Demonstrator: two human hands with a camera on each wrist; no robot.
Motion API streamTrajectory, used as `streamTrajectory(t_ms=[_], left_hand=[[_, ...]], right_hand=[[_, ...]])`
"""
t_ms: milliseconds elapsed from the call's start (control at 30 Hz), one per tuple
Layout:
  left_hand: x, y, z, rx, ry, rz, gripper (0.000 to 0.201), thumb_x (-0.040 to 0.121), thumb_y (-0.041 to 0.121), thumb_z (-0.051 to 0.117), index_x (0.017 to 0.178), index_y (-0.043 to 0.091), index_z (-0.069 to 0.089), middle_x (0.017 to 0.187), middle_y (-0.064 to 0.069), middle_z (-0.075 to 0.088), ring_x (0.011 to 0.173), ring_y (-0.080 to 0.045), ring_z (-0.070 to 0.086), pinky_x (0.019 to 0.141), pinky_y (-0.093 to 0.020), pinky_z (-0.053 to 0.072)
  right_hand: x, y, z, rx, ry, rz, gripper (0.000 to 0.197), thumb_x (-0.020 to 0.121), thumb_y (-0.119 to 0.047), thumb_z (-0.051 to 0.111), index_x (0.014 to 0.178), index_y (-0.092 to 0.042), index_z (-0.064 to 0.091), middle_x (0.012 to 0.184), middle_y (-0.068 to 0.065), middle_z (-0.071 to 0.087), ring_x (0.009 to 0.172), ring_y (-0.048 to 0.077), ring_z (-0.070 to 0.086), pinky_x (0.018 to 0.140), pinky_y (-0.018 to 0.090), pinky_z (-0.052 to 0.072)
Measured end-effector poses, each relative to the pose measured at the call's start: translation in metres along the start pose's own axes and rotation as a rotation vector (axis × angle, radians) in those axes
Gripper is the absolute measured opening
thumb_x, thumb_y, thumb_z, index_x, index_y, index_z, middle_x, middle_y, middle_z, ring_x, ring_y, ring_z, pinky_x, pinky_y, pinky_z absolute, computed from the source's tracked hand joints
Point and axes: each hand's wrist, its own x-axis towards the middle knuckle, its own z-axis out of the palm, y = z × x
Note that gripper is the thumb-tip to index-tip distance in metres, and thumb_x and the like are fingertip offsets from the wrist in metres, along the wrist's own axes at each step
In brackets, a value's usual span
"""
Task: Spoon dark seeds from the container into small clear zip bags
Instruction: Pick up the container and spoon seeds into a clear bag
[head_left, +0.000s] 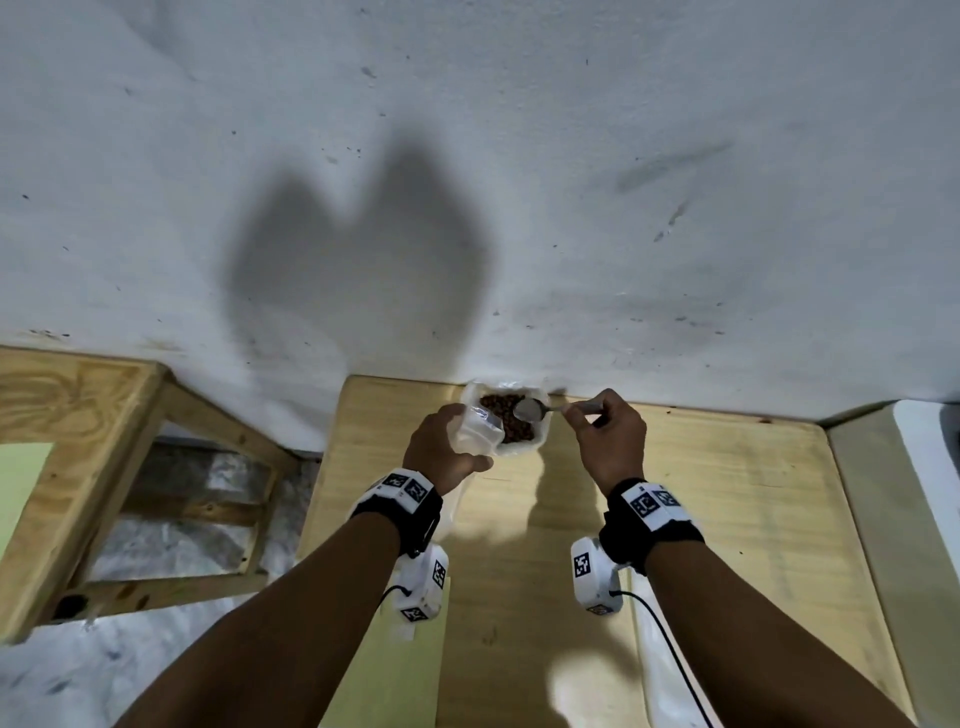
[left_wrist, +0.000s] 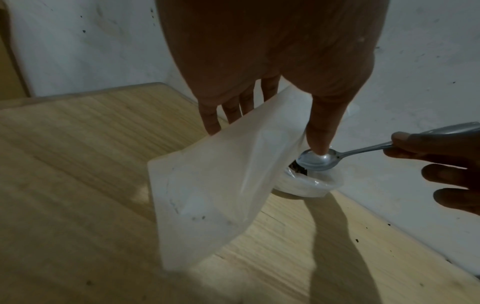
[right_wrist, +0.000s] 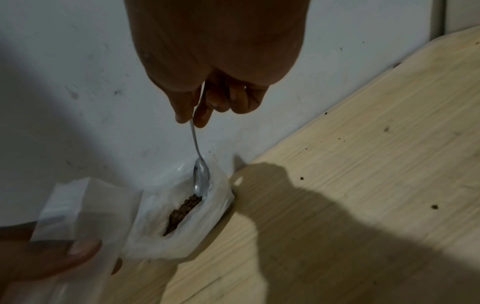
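Note:
A plastic-lined container (head_left: 535, 441) of dark seeds (head_left: 506, 418) stands at the table's far edge against the wall. My left hand (head_left: 447, 452) pinches a small clear zip bag (left_wrist: 213, 189) between thumb and fingers, holding it just left of the container (left_wrist: 309, 185). My right hand (head_left: 608, 431) pinches the handle of a metal spoon (head_left: 530, 410). The spoon's bowl (right_wrist: 201, 176) hovers over the container's right side, its tip at the seeds (right_wrist: 182, 211); the bowl (left_wrist: 317, 160) looks empty. The bag (right_wrist: 75, 207) hangs limp with its mouth up.
The wooden table (head_left: 675, 519) meets a white wall (head_left: 467, 182). A few dark crumbs (right_wrist: 435, 206) lie on the wood to the right. A wooden frame (head_left: 78, 467) stands to the left of the table. A white object (head_left: 930, 467) sits at the far right.

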Motion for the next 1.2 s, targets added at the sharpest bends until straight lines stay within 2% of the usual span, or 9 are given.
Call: streamTrajectory(t_ms=[133,300,433,567,733,867,1067,1133,1200], left_hand=[[0.007,0.001,-0.001,-0.026,-0.032,-0.021,0.092,0.064,0.028,0.090,0.143,0.025,0.044,0.144,-0.001,0.052,0.126,-0.024,0.052,0.105,-0.038,0.044],[0.013,0.000,0.001,-0.067,-0.102,-0.063,0.094,0.065,0.025,0.090,0.146,0.024,0.042,0.146,0.000,0.049,0.129,-0.023,0.050,0.100,-0.031,0.043],[0.018,-0.002,0.003,-0.088,-0.122,-0.102,0.095,0.065,0.027,0.090,0.147,0.021,0.042,0.146,-0.002,0.050,0.129,-0.024,0.050,0.099,-0.030,0.044],[0.021,-0.007,0.002,-0.091,-0.110,-0.126,0.096,0.067,0.028,0.089,0.148,0.016,0.039,0.149,-0.005,0.047,0.132,-0.023,0.049,0.099,-0.027,0.042],[0.022,-0.013,-0.006,-0.102,-0.107,-0.122,0.093,0.066,0.026,0.090,0.146,0.015,0.043,0.146,-0.005,0.051,0.129,-0.024,0.052,0.097,-0.028,0.044],[0.023,-0.016,-0.008,-0.108,-0.101,-0.130,0.087,0.060,0.027,0.093,0.137,0.013,0.054,0.135,-0.003,0.059,0.119,-0.023,0.057,0.088,-0.027,0.044],[0.021,-0.014,-0.008,-0.119,-0.095,-0.121,0.097,0.040,0.039,0.093,0.129,0.017,0.060,0.125,0.000,0.066,0.111,-0.021,0.062,0.081,-0.025,0.047],[0.021,-0.012,-0.007,-0.114,-0.089,-0.112,0.094,0.046,0.029,0.095,0.131,0.017,0.059,0.126,0.000,0.065,0.110,-0.021,0.062,0.083,-0.027,0.048],[0.020,-0.011,-0.006,-0.099,-0.081,-0.103,0.092,0.051,0.020,0.096,0.134,0.017,0.057,0.127,-0.001,0.064,0.111,-0.021,0.062,0.087,-0.029,0.050]], right_hand=[[-0.002,0.003,0.009,-0.008,-0.009,0.030,0.022,0.084,-0.015,0.077,0.073,-0.009,0.058,0.070,-0.012,0.065,0.048,0.003,0.046,0.053,0.022,0.036],[-0.013,0.011,0.025,0.013,-0.030,0.114,0.026,0.081,-0.014,0.078,0.067,-0.019,0.057,0.070,-0.003,0.065,0.063,0.013,0.056,0.059,0.026,0.041],[-0.018,0.013,0.036,0.043,-0.021,0.214,0.023,0.080,-0.015,0.078,0.068,-0.014,0.060,0.070,-0.002,0.064,0.067,0.014,0.058,0.060,0.023,0.043],[-0.014,0.016,0.040,0.165,0.034,0.364,0.021,0.074,-0.018,0.083,0.072,-0.007,0.065,0.072,0.003,0.068,0.074,0.024,0.063,0.072,0.034,0.050],[-0.004,0.014,0.029,0.299,0.085,0.477,0.013,0.071,-0.011,0.082,0.070,-0.010,0.068,0.067,0.001,0.062,0.066,0.021,0.055,0.065,0.033,0.045],[0.000,0.008,0.019,0.375,0.080,0.470,0.012,0.073,-0.010,0.082,0.074,-0.007,0.070,0.063,0.002,0.058,0.056,0.016,0.048,0.057,0.030,0.038],[0.005,-0.003,-0.002,0.418,0.079,0.421,0.016,0.076,-0.013,0.081,0.080,-0.003,0.070,0.076,0.009,0.063,0.049,0.009,0.044,0.053,0.028,0.036],[0.006,-0.007,-0.008,0.427,0.078,0.398,0.018,0.077,-0.014,0.081,0.081,-0.001,0.069,0.079,0.010,0.064,0.051,0.011,0.044,0.053,0.027,0.036],[0.006,-0.015,-0.012,0.447,0.054,0.360,0.017,0.080,-0.015,0.080,0.074,-0.010,0.065,0.078,0.006,0.069,0.050,0.009,0.043,0.051,0.024,0.035]])
